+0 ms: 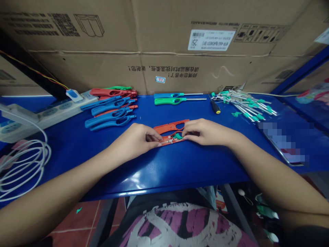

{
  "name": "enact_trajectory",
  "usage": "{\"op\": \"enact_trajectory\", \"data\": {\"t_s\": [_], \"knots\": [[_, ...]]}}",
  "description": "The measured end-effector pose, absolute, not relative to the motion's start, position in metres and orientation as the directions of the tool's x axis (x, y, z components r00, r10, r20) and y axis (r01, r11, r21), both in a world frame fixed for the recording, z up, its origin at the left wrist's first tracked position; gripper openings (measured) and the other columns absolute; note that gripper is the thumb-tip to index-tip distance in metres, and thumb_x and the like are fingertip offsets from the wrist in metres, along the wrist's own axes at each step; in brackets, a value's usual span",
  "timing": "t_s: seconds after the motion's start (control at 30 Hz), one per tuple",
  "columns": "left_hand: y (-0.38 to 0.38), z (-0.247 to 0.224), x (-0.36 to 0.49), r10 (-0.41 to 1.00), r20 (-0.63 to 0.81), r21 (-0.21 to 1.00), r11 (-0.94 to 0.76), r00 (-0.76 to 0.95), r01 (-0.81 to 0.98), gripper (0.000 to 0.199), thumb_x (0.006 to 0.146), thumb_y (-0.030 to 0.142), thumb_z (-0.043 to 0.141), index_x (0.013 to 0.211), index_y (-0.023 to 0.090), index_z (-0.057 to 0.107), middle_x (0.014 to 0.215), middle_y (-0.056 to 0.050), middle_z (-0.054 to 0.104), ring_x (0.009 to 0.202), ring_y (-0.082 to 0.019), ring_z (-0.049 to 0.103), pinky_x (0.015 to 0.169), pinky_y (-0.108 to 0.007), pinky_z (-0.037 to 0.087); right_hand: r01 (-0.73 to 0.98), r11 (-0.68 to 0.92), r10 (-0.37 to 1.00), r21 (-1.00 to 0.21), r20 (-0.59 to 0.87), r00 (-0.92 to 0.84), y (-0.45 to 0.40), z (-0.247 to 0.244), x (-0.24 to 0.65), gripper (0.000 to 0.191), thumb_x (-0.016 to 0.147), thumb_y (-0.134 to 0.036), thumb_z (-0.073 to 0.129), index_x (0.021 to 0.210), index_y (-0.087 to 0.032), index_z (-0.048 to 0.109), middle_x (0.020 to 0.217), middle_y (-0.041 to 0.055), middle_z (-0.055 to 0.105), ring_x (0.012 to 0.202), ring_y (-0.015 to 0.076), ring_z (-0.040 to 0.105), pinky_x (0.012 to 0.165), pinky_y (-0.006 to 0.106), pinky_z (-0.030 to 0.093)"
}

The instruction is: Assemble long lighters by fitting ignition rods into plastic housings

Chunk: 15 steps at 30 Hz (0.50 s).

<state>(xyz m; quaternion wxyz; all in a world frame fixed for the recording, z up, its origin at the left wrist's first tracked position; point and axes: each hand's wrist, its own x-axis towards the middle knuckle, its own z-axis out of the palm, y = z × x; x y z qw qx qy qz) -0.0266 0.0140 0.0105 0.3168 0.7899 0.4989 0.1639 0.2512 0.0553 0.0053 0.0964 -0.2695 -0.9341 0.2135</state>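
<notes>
An orange half-shell of a long-nosed lighter (168,140) lies in front of me, with a green trigger (178,136) and thin white wiring in it. My left hand (144,137) pinches its left end, thumb and fingertips together. At the right end, beside the green trigger, my right hand (199,132) has its fingers closed on the same half-shell; what its fingertips press is partly hidden. Just behind lies the second orange half-shell (166,128), its finger loop to the right and partly covered by my right fingers.
Blue and orange lighter handles (110,111) are piled at left. Two assembled lighters (171,101), a black-and-yellow screwdriver (215,107) and metal tubes with green triggers (253,106) lie along the back. A phone (282,144) is at right, a power strip (51,115) and coiled white cable (24,168) at left.
</notes>
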Motion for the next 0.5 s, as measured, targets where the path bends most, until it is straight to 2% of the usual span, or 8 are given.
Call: {"op": "enact_trajectory", "data": {"t_s": [0.3,0.5], "knots": [[0.025,-0.001,-0.03,0.885,-0.155,0.833,-0.122,0.439,0.539,0.015,0.072,0.026,0.079,0.086,0.019,0.079,0.082,-0.004,0.081,0.073,-0.021,0.076,0.068,-0.031,0.061,0.466,0.766,0.546,-0.443,0.066,-0.835,0.056,0.005,0.251,0.016,0.096,-0.021,0.057,0.097,-0.018,0.073,0.097,0.0077,0.073,0.086,0.0189,0.067,0.077,0.031,0.048],[0.019,0.004,-0.027,0.899,-0.081,0.725,-0.244,0.431,0.644,0.017,0.074,0.029,0.08,0.088,0.019,0.08,0.082,-0.003,0.08,0.07,-0.018,0.073,0.064,-0.027,0.055,0.465,0.763,0.547,-0.45,0.064,-0.835,0.057,0.005,0.253,0.016,0.095,-0.02,0.058,0.096,-0.017,0.073,0.098,0.0072,0.073,0.087,0.0186,0.066,0.078,0.03,0.048]]}}
